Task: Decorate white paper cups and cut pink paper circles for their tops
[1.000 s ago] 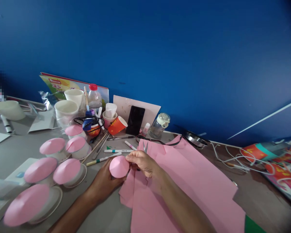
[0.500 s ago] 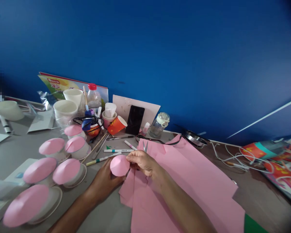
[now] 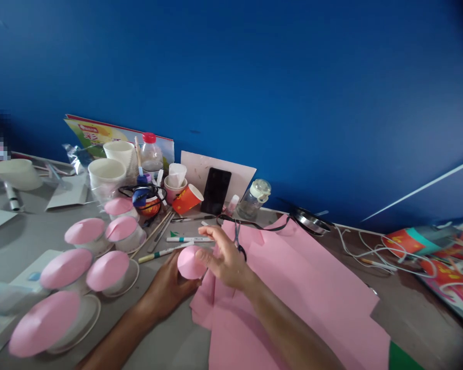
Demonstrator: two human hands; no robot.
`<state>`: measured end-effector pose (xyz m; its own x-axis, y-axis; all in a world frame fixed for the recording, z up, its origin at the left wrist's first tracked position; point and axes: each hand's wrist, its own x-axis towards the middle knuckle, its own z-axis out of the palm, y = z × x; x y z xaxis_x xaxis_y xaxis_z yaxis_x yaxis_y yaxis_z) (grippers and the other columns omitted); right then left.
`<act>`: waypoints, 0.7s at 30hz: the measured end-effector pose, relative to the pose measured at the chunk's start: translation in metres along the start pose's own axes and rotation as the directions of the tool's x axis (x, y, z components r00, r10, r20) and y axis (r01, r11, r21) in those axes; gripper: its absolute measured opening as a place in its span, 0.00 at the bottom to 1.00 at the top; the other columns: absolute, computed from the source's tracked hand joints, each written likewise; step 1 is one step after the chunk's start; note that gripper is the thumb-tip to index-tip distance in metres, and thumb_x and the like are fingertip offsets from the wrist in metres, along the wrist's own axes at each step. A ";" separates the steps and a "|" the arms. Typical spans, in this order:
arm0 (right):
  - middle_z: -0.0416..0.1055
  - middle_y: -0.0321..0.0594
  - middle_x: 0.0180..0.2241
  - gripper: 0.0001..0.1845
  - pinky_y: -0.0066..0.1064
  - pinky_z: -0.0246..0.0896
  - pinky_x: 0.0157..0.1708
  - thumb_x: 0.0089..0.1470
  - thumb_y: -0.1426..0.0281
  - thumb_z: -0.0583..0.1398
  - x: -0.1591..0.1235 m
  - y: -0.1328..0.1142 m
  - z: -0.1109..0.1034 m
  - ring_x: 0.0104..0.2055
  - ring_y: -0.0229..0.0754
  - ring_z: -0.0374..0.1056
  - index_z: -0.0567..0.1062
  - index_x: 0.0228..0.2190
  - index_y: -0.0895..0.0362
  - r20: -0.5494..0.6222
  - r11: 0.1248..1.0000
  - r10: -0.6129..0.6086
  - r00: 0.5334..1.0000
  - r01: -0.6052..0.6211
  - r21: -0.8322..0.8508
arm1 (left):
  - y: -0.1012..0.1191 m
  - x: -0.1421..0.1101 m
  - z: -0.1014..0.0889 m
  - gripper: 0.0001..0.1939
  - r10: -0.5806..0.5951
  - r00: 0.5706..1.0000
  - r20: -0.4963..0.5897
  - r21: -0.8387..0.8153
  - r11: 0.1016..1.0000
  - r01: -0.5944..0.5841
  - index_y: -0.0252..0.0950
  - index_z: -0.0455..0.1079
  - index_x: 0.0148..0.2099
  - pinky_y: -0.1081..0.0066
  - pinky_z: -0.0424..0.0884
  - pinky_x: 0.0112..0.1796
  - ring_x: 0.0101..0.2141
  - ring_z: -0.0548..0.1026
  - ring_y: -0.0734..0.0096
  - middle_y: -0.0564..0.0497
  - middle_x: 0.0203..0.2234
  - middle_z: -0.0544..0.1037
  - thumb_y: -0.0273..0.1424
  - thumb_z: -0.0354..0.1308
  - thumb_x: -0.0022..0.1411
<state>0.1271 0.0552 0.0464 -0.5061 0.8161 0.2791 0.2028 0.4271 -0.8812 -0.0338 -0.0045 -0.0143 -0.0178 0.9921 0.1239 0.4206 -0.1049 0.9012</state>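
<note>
A small pink paper cone (image 3: 187,263) sits point up in the grip of my left hand (image 3: 162,288), whose fingers curl round its far side and thumb round the near side. What lies under the cone is hidden. My right hand (image 3: 228,264) is at the cone's right side, fingers stretched out and apart, with the thumb over the cone's edge. Whether that thumb presses on it I cannot tell. Behind the right hand lie scissors (image 3: 237,239) on large pink paper sheets (image 3: 301,288).
Several upturned white cups topped with pink cones (image 3: 108,271) stand at the left. Markers (image 3: 160,254) lie beyond my left hand. Farther back are stacked paper cups (image 3: 107,172), an orange cup (image 3: 188,199), a phone (image 3: 216,190) and a glass jar (image 3: 254,199). White cables (image 3: 364,252) trail at the right.
My right hand's fingers have spread from a pinch at the cone's edge, and its thumb has come over the cone. The scissors show more now. My left hand keeps its hold.
</note>
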 end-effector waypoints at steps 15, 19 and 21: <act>0.73 0.49 0.46 0.18 0.44 0.56 0.57 0.53 0.61 0.60 -0.003 0.019 0.035 0.52 0.48 0.65 0.73 0.43 0.58 0.098 0.916 -0.292 0.951 0.308 -0.257 | -0.006 0.001 0.004 0.20 0.111 0.993 -0.030 -0.017 0.994 -0.111 0.35 0.66 0.44 0.60 0.70 0.44 0.42 0.72 0.59 0.47 0.40 0.74 0.22 0.55 0.45; 0.73 0.50 0.46 0.19 0.44 0.57 0.56 0.54 0.62 0.59 -0.005 0.021 0.035 0.52 0.48 0.65 0.71 0.45 0.59 0.105 0.909 -0.314 0.943 0.331 -0.253 | -0.008 0.001 0.004 0.20 0.129 0.991 -0.036 0.013 0.992 -0.129 0.35 0.67 0.43 0.59 0.70 0.43 0.41 0.72 0.59 0.46 0.39 0.74 0.22 0.54 0.45; 0.72 0.50 0.46 0.19 0.45 0.57 0.56 0.54 0.62 0.59 -0.006 0.023 0.035 0.53 0.49 0.65 0.70 0.45 0.59 0.109 0.902 -0.326 0.939 0.344 -0.262 | -0.008 0.001 0.004 0.20 0.137 0.990 -0.038 0.016 0.991 -0.136 0.34 0.67 0.44 0.59 0.70 0.43 0.41 0.72 0.59 0.45 0.40 0.74 0.22 0.54 0.45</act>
<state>0.1051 0.0462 0.0112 -0.6327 0.5845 0.5079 0.2282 0.7675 -0.5990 -0.0331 -0.0024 -0.0229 0.0052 0.9650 0.2620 0.4339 -0.2383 0.8689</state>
